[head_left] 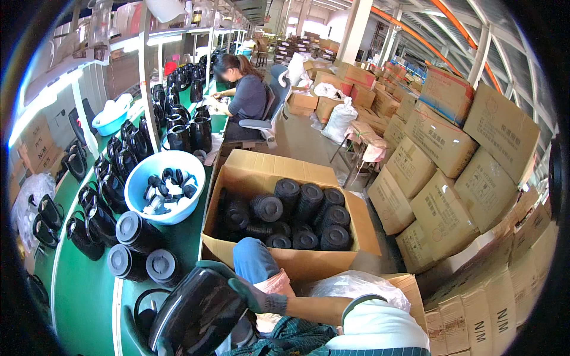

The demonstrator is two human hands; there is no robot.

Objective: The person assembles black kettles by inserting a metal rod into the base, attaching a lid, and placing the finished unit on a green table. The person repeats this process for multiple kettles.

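A large glossy black jug (196,311) lies tilted across my lap at the lower edge. My right hand (252,295), in a dark glove, grips its upper right end. At the lower left my gloved left hand (138,337) holds the other side, by the jug's loop handle; part of that hand is hidden behind the jug. Just beyond it on the green bench (80,285) stand stacks of ribbed black round parts (163,267) with flat grey tops. A light blue basin (133,199) behind them holds small black and white parts.
An open cardboard box (363,228) ahead holds several stacks of ribbed black parts. Rows of black jugs (98,222) stand along the bench. A co-worker (249,95) sits farther along it. Cartons (439,142) are piled at the right; clear plastic (362,289) lies by my right arm.
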